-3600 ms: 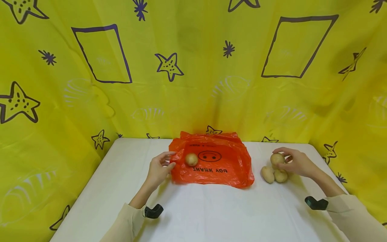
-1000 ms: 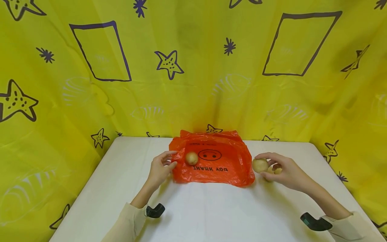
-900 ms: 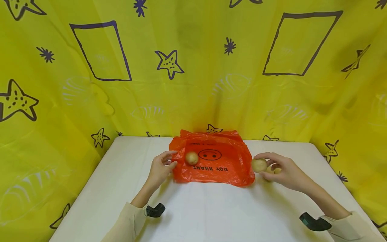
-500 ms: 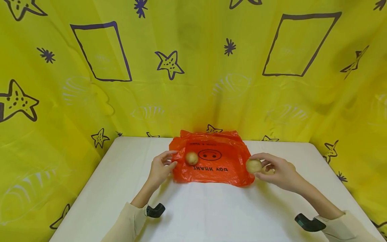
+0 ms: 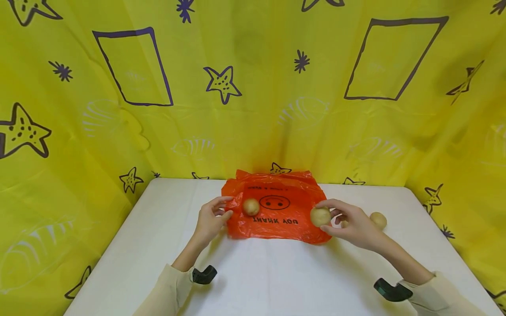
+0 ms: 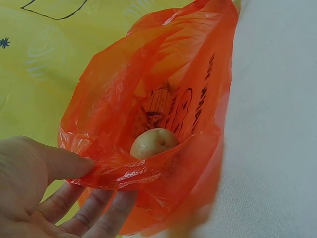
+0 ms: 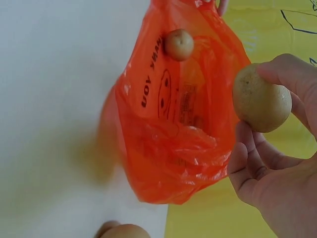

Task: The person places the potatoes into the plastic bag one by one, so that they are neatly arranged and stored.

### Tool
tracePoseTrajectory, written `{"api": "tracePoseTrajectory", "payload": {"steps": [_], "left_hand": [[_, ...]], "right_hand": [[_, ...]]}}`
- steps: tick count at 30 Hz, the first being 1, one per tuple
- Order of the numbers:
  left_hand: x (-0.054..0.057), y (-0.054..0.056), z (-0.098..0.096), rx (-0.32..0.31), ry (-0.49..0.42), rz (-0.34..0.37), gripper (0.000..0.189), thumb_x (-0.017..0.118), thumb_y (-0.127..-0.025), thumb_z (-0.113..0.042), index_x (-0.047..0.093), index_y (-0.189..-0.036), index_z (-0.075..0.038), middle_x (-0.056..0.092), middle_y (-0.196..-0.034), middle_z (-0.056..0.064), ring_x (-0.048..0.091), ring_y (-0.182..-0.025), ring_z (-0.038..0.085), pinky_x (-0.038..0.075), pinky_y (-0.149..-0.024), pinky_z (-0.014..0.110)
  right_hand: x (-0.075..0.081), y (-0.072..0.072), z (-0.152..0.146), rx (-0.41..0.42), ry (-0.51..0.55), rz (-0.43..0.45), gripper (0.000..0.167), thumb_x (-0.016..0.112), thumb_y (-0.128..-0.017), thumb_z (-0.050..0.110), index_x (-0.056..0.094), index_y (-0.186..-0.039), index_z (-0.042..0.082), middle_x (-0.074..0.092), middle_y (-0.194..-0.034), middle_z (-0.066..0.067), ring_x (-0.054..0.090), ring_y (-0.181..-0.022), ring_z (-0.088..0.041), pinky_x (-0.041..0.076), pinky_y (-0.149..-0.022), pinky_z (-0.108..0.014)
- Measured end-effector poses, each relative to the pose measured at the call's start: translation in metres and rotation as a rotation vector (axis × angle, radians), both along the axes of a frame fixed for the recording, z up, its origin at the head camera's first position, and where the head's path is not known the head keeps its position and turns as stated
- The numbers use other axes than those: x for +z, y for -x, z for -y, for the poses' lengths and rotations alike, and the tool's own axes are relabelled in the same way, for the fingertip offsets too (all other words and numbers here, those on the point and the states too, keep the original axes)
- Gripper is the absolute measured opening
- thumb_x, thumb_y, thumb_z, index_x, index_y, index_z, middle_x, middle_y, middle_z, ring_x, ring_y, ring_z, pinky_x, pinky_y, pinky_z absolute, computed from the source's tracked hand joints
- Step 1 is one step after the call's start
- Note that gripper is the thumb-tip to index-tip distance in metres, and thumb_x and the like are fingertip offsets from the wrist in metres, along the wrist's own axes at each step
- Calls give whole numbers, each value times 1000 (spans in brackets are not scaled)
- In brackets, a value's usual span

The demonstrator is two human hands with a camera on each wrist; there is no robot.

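The right grip [image 5: 353, 223] pinches a potato [image 5: 320, 217] just right of and below the head frame's centre, overlapping the red bag [image 5: 272, 231]; the bag's long axis runs leftward to the left grip [image 5: 209, 219], pinching its edge.

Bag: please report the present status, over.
Left hand pinches bag. Right hand holds potato near bag's right side. Second potato inside. No obstacle seen.

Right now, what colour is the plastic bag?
The bag is orange-red, clearest in the head view.
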State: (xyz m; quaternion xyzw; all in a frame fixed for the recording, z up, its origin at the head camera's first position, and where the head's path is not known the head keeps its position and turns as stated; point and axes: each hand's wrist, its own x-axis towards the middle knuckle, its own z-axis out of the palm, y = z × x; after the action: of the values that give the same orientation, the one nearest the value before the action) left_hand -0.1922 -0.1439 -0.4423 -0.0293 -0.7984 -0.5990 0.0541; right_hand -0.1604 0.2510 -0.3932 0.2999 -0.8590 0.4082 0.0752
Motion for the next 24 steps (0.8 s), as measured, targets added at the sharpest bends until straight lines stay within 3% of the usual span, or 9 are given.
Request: {"api": "tracePoseTrajectory", "payload": {"steps": [5,12,20,24], "left_hand": [[1,-1,0,5,10,1,37,72,-92,4,72,-125,-11,71,-109,11,63,-86,25,57,-65,24],[1,-2,0,9,22,7,36,72,-92,3,71,-125,-11,71,-110,11,63,-87,25,58,-68,24],[0,0,1,3,13,-23,38,72,-89,6,72,-124,-9,71,-104,12,65,-85,25,56,-68,21],[-1,0,2,-5,5,-38,38,72,-89,8,72,-123,-7,71,-103,14,66,-82,25,55,-67,21]], "right_hand": [[1,0,10,27,23,-9,46,85,-83,5,68,-124,15,69,-107,2,62,-85,-16,57,-72,-27],[-1,4,18,8,14,16,47,85,-84,6,66,-125,17,69,-111,3,62,-89,-16,58,-77,-32],[-8,9,28,0,42,33,45,85,-84,9,67,-124,18,69,-108,3,64,-88,-18,55,-70,-30],[-11,9,36,12,60,39,44,85,-84,9,68,-123,16,70,-109,2,65,-90,-19,57,-73,-31]]}}
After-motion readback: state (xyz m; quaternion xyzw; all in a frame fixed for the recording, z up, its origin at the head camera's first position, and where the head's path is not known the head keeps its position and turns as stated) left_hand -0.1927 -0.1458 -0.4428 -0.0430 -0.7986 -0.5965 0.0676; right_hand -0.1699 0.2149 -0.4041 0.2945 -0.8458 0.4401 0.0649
